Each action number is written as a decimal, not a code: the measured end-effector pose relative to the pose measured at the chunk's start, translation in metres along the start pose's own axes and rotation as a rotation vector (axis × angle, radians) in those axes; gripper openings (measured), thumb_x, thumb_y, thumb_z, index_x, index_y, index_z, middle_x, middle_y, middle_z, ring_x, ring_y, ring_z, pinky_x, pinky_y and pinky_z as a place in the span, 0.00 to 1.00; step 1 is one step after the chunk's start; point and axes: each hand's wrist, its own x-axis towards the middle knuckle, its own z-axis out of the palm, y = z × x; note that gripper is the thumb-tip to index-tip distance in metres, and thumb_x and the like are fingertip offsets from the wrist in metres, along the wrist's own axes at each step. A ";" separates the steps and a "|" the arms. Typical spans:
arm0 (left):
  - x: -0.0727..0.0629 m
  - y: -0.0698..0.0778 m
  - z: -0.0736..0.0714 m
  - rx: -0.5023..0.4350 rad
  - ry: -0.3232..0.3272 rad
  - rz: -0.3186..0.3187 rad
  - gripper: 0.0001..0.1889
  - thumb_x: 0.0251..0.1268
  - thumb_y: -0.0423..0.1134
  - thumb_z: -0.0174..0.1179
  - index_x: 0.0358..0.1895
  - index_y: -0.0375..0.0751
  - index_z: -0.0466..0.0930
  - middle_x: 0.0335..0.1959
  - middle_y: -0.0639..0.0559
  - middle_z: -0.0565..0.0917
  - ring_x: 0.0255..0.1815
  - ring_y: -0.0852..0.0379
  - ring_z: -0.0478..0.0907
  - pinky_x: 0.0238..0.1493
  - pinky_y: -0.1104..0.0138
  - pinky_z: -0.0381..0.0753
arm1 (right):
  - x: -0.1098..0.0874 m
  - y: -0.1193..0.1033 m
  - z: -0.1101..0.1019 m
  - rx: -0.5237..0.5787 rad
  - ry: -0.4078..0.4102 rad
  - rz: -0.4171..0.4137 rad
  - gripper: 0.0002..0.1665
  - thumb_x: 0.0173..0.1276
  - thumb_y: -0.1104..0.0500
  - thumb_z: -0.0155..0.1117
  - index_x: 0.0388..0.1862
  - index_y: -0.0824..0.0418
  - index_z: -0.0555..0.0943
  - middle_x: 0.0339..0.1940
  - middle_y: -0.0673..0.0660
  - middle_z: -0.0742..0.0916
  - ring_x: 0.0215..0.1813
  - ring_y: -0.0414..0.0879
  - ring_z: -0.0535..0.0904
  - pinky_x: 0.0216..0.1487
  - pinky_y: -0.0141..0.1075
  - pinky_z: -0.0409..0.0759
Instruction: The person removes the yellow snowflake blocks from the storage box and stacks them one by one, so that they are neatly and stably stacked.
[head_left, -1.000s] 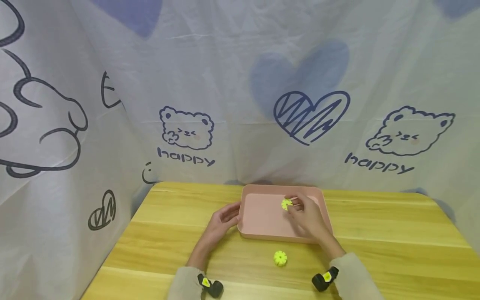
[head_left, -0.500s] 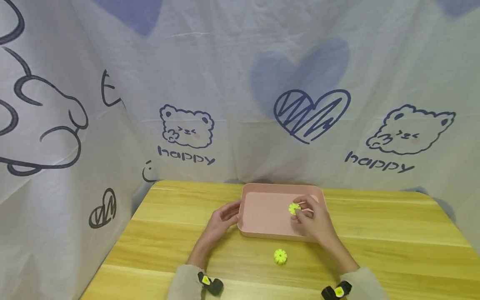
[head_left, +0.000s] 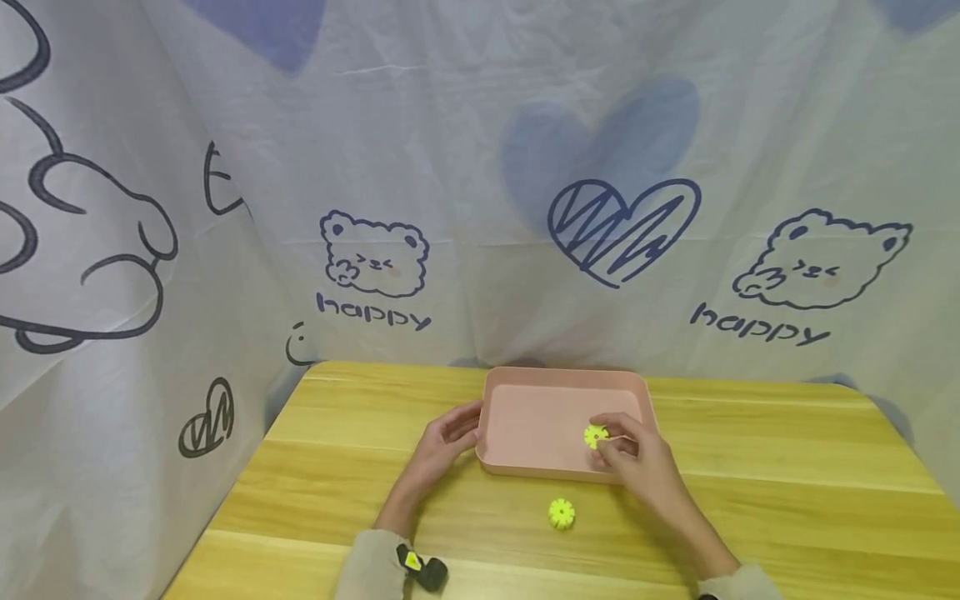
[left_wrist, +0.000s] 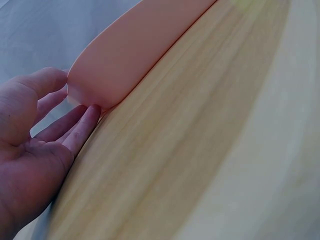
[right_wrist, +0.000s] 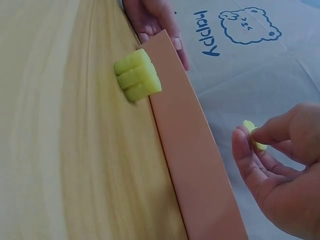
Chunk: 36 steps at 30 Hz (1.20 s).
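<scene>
A pale pink rectangular tray [head_left: 547, 472] lies on the wooden table. My left hand [head_left: 442, 446] rests beside its left end; in the left wrist view, thumb and fingers touch the outside of the tray's corner [left_wrist: 117, 57]. Over the tray's front right part, my right hand [head_left: 641, 458] pinches a yellow snowflake disc [head_left: 596, 436] between thumb and fingers. The right wrist view shows this disc [right_wrist: 259, 145] edge-on, partly covered by the fingertips. In front of the tray stands a short stack of yellow snowflake discs [head_left: 561, 514], its layers visible in the right wrist view.
The wooden table [head_left: 787, 492] reaches back to a white cloth [head_left: 480, 292] printed with hearts, bears and lettering. More of this cloth hangs along the left side. A black wrist camera [head_left: 426, 573] sits on the left sleeve.
My right hand has moved right and toward me over the tray, still pinching the snowflake disc. The left hand, tray and stack have stayed in place.
</scene>
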 end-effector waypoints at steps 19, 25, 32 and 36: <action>-0.001 0.000 0.001 -0.008 -0.003 0.002 0.26 0.76 0.26 0.56 0.74 0.27 0.65 0.73 0.31 0.70 0.73 0.36 0.68 0.66 0.65 0.77 | -0.018 -0.001 0.001 -0.044 -0.035 -0.060 0.24 0.61 0.73 0.75 0.57 0.68 0.83 0.54 0.65 0.86 0.44 0.49 0.86 0.48 0.32 0.87; -0.001 0.004 0.001 -0.011 0.000 -0.008 0.27 0.76 0.25 0.56 0.74 0.26 0.65 0.73 0.31 0.69 0.74 0.36 0.68 0.67 0.66 0.75 | -0.026 -0.002 0.002 -0.055 -0.055 -0.096 0.23 0.59 0.74 0.76 0.54 0.68 0.83 0.50 0.63 0.87 0.43 0.43 0.85 0.48 0.33 0.87; -0.002 0.004 0.001 -0.011 -0.002 -0.008 0.27 0.76 0.25 0.56 0.74 0.26 0.65 0.73 0.31 0.69 0.74 0.36 0.68 0.67 0.66 0.76 | -0.034 0.002 0.006 -0.086 -0.060 -0.098 0.23 0.56 0.73 0.77 0.51 0.65 0.84 0.41 0.55 0.87 0.39 0.40 0.83 0.41 0.32 0.88; -0.002 0.004 0.001 -0.018 -0.005 -0.009 0.27 0.76 0.25 0.56 0.74 0.26 0.64 0.73 0.31 0.69 0.74 0.36 0.67 0.67 0.66 0.76 | -0.040 0.006 0.008 -0.145 -0.035 -0.165 0.25 0.52 0.73 0.80 0.49 0.62 0.84 0.38 0.51 0.85 0.36 0.41 0.82 0.38 0.32 0.87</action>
